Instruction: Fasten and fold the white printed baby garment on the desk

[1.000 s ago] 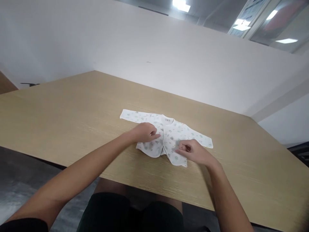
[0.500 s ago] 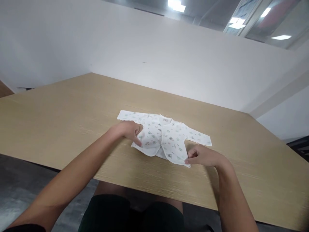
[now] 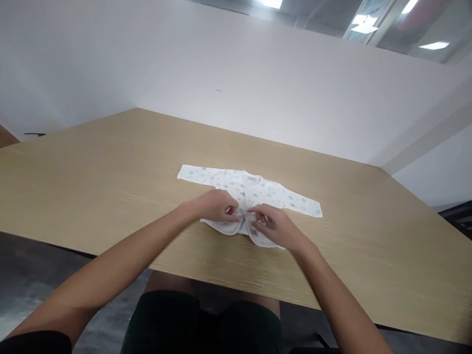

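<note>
A white baby shirt (image 3: 271, 192) with small printed figures lies flat, front up, its sleeves spread to both sides and its neck towards the wall. Over the left front panel is my left hand (image 3: 218, 205), fingers curved and thumb apart from the forefinger, close to the middle opening. My right hand (image 3: 275, 223) hovers at or on the right front panel, thumb and forefinger parted and pointing at the same opening. Neither hand visibly grips the cloth. Both cover parts of the lower front, whose rounded hem corners show below them.
The shirt rests on a wide wooden table (image 3: 110, 162), near its front edge. A white wall (image 3: 236, 73) stands behind the table, with glass and ceiling lights above. My legs (image 3: 236, 324) are under the front edge.
Both hands have come inward from the bottom side corners of the shirt to its middle opening, letting go of the corners. The shirt lies almost the same.
</note>
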Available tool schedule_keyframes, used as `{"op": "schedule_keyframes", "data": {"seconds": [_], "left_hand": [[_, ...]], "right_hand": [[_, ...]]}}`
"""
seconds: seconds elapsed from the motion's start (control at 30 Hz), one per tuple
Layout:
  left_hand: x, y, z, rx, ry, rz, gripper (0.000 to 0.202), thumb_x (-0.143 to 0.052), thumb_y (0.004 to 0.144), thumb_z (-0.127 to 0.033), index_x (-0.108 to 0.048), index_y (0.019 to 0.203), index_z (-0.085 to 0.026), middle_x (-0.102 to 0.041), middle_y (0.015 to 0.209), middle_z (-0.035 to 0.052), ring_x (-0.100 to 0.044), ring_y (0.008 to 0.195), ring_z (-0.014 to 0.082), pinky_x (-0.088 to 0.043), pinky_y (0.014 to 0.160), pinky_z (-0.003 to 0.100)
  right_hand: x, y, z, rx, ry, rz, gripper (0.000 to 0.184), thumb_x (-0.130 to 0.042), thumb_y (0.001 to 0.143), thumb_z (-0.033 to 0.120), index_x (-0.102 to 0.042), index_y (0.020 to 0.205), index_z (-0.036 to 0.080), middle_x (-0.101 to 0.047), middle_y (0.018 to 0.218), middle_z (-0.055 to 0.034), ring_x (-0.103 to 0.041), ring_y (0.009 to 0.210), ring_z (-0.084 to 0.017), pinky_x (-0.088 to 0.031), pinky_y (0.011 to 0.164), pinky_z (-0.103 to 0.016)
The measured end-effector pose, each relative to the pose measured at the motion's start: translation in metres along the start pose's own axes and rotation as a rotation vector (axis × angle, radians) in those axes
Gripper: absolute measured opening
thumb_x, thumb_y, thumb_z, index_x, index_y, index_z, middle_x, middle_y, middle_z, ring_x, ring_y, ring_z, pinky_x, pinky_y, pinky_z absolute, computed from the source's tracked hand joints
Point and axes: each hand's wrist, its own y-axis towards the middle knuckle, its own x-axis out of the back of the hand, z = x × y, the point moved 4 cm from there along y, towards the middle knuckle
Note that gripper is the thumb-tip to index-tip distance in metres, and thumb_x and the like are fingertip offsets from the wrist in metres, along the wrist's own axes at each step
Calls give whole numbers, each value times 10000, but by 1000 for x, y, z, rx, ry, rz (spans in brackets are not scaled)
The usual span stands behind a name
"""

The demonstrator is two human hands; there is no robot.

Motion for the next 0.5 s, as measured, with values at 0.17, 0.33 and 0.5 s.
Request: {"op": "schedule_keyframes", "data": {"seconds": [0.17,0.33,0.5], "left_hand": [[-18,5,-8,-69,15,-5,404,-620,897,-527,-604,679,-187,-617,644,2,-456,598,122,-273,605,288],[-30,8,-12,-103,73,31,627,-462,979,-592,-471,525,-160,-466,496,5,-263,501,110,-183,575,330],[-30,8,-15,-108,99,5,593,-491,964,-580,-523,538,-169,-485,506,6,-287,491,112,-187,558,328]], "right_hand": [[-13,2,-1,81,-72,77,346,-591,1043,330,-685,1363,238,-648,1077,-84,-592,939,-183,-474,806,-325],[-17,3,-1,97,-138,75,324,-540,1082,384,-744,1299,257,-621,1041,-80,-583,898,-179,-460,780,-324],[-11,3,-4,56,-116,69,405,-579,1065,374,-649,1447,260,-633,1013,-59,-575,838,-161,-465,779,-325]]}}
